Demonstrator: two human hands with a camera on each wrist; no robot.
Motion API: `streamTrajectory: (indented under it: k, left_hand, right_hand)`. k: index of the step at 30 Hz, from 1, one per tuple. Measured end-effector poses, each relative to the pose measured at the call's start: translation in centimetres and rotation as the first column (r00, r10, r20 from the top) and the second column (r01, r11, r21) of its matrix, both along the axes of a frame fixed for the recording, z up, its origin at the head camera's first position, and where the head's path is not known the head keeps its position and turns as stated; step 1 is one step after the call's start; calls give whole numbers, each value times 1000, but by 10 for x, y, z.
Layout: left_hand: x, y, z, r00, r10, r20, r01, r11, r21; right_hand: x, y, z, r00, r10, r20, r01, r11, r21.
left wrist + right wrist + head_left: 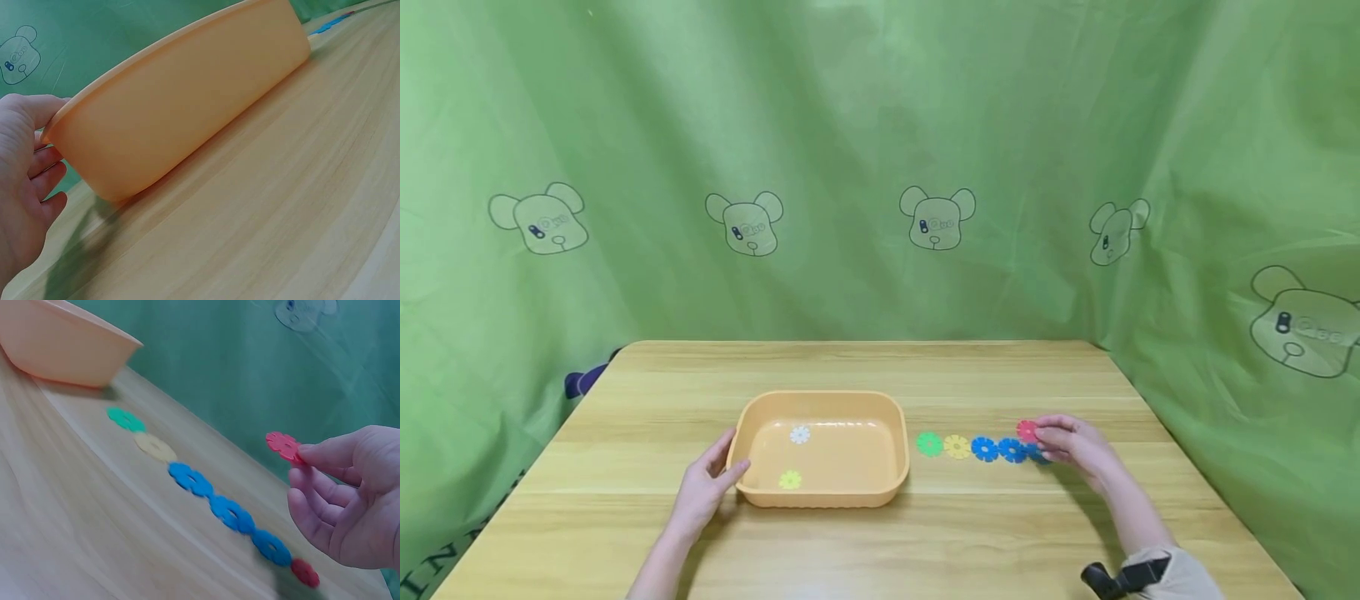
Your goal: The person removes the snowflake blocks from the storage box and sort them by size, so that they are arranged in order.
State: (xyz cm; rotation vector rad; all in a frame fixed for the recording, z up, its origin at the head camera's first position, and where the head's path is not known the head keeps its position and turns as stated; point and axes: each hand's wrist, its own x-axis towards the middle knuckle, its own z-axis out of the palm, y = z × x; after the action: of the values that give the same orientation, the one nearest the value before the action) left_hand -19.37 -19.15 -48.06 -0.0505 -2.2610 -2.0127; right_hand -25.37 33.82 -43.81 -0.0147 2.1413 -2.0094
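Observation:
My left hand (702,492) grips the left end of an orange plastic basin (820,498), thumb over the rim and fingers outside. Inside the basin lie a white snowflake disc (800,434) and a yellow-green one (790,480). Between thumb and fingertips, my right hand (356,494) pinches a pink-red snowflake disc (283,445), raised above the table. Below it runs a row of discs: green (126,419), yellow (155,447), three blue ones (231,514) and a red disc (305,573) at the far right end. In the head view my right hand hides that red disc.
The wooden table (850,550) has its back edge against a green curtain (850,108) printed with bear heads. The curtain also hangs along both sides. A black strap (1123,577) crosses the right sleeve near the front.

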Motion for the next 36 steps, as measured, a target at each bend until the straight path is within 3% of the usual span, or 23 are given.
streamTrajectory:
  k: [8,20,31,36]
  left_hand:
    - [0,0,1,1000,-4,-5,4,1000,2]
    - [0,0,1,1000,-1,-3,1,1000,-5]
    - [0,0,2,1000,-1,3,1,1000,-8]
    - [1,1,3,1000,2,1,-2,1000,-2]
  right_hand:
    - [3,31,-6,994,-95,49,95,995,-3]
    - [3,69,-14,979,-202,21,196,965,174]
    - [-2,79,-28,971,-237,-10,221,891,396]
    - [-4,77,-29,974,-219,-52,216,842,495]
